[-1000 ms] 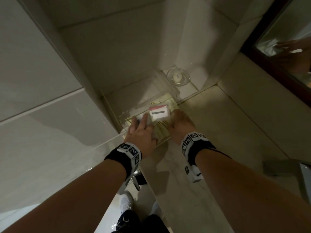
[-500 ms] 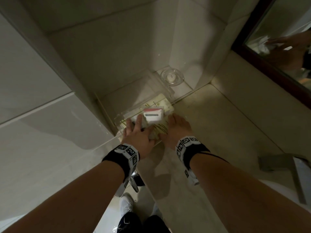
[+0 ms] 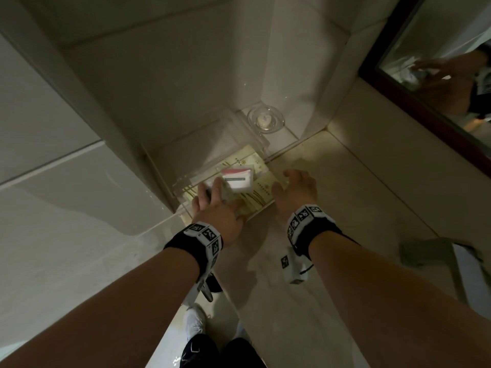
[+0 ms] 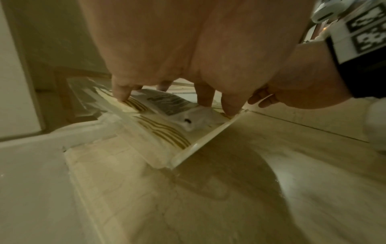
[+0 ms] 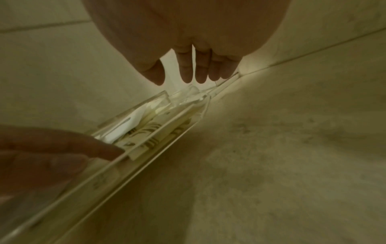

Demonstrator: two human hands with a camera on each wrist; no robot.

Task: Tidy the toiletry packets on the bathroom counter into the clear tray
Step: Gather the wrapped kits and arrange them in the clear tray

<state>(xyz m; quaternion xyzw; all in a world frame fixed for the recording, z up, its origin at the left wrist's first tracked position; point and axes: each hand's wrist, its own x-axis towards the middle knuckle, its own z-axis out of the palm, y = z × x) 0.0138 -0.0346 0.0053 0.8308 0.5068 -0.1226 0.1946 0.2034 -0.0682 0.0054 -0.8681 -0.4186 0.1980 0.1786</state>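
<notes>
Clear tray (image 3: 261, 140) lengthwise toward wall corner

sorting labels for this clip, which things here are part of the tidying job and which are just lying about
Part of the job:
clear tray
packets
white packet with the red edge
left hand
right hand

Just lying about:
glass dish
mirror

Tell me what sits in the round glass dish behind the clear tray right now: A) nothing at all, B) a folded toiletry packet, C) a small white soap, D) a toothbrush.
C: the head view shows a small white soap lying in the middle of the round glass dish, which stands behind the clear tray.
</notes>
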